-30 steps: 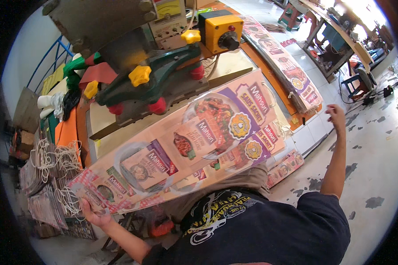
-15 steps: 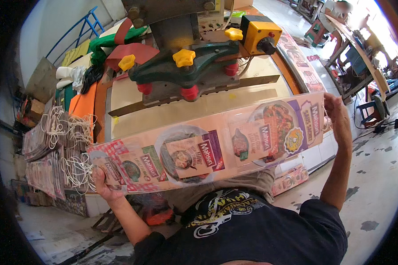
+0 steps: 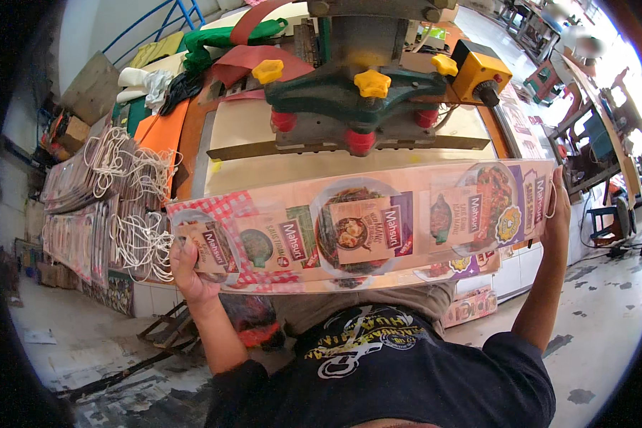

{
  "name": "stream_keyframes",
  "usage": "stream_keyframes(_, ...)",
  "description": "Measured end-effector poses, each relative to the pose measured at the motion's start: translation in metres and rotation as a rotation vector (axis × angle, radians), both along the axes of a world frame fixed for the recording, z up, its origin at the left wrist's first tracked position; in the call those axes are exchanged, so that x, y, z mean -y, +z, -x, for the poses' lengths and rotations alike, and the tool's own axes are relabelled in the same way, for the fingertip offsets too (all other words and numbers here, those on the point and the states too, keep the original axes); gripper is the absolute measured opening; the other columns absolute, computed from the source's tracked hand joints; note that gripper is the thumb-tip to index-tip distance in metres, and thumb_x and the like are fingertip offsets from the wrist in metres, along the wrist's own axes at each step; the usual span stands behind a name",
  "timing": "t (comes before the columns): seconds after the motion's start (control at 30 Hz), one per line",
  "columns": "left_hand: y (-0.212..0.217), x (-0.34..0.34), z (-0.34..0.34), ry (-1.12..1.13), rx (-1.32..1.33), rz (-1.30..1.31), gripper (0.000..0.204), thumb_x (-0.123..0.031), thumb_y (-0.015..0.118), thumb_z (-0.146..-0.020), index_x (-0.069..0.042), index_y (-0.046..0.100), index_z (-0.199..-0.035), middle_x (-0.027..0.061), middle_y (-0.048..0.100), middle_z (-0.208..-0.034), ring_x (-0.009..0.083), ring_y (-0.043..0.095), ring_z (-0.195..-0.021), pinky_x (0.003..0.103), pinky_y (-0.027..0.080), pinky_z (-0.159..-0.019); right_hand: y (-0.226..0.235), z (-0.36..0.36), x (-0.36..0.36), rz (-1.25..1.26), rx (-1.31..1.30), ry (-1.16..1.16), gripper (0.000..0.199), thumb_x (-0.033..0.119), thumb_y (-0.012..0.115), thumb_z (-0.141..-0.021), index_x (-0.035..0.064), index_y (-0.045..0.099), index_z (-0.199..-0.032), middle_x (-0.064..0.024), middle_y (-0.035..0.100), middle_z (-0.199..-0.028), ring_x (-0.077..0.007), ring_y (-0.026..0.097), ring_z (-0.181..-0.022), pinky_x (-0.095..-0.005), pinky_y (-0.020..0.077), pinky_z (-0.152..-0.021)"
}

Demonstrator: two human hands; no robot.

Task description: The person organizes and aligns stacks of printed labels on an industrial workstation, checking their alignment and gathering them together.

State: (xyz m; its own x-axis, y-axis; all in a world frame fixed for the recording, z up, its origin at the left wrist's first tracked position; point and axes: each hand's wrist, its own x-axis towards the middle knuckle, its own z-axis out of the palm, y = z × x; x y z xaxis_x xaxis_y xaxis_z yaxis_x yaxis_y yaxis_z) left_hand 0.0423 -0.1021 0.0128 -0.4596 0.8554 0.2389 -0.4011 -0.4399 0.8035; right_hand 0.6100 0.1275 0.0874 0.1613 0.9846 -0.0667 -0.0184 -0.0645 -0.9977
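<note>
Between my hands stretches a long printed plastic sheet point(image 3: 285, 214) with food pictures on a pale orange ground and a red checked patch at its left end. My left hand point(image 3: 195, 277) grips the lower left corner, fingers closed around its edge. At the far right end my right hand point(image 3: 559, 210) holds the sheet's edge, its fingers partly hidden. Behind the sheet stands a dark green press head point(image 3: 364, 107) with yellow star knobs, red feet and a long metal bar point(image 3: 406, 146) along its base. Similar printed sheets point(image 3: 478, 265) show below the held one, above my lap.
Stacks of printed plastic pieces with white cords point(image 3: 146, 239) lie at the left. A yellow control box point(image 3: 480, 75) with a black knob sits right of the press. Green and black cloth-like bundles point(image 3: 228, 39) lie behind. A wooden bench point(image 3: 606, 107) and people are farther right.
The sheet has turned nearly level, its left end raised relative to its right. Similar sheets now show beneath it. My view has shifted, so the press appears farther right. Both hands keep their hold.
</note>
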Motion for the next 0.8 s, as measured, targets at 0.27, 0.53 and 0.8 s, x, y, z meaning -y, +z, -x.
stream_keyframes(0.27,0.002,-0.009,-0.015,0.131,-0.016,0.052,0.046,-0.017,0.065,-0.093,0.008,0.052,-0.129,0.0170,0.067,-0.115,0.0237,0.070,-0.100,0.038,0.057,-0.090,0.002,0.013,0.004,-0.070,0.135,0.105,0.055,0.048,0.047,-0.106,-0.0018,0.060,-0.124,-0.0089,0.069,-0.104,-0.0118,0.069,-0.091,-0.0258,0.0563,-0.077)
stream_keyframes(0.53,0.002,-0.013,-0.019,0.098,0.020,0.041,0.048,-0.019,0.066,-0.094,0.007,0.050,-0.130,0.0162,0.066,-0.116,0.0228,0.069,-0.100,0.036,0.057,-0.088,-0.019,0.023,0.003,-0.150,0.033,0.099,0.040,0.035,0.051,-0.107,-0.0005,0.061,-0.120,-0.0029,0.068,-0.101,-0.0063,0.065,-0.085,-0.0219,0.0525,-0.074)
stream_keyframes(0.8,-0.031,0.010,-0.018,0.104,0.225,-0.012,0.054,-0.028,0.060,-0.098,0.001,0.045,-0.141,0.0166,0.061,-0.131,0.0298,0.061,-0.119,0.048,0.048,-0.103,-0.027,0.043,0.023,-0.027,-0.074,0.032,0.040,0.033,0.052,-0.106,-0.0018,0.059,-0.123,-0.0071,0.068,-0.108,-0.0107,0.066,-0.092,-0.0261,0.0546,-0.079)
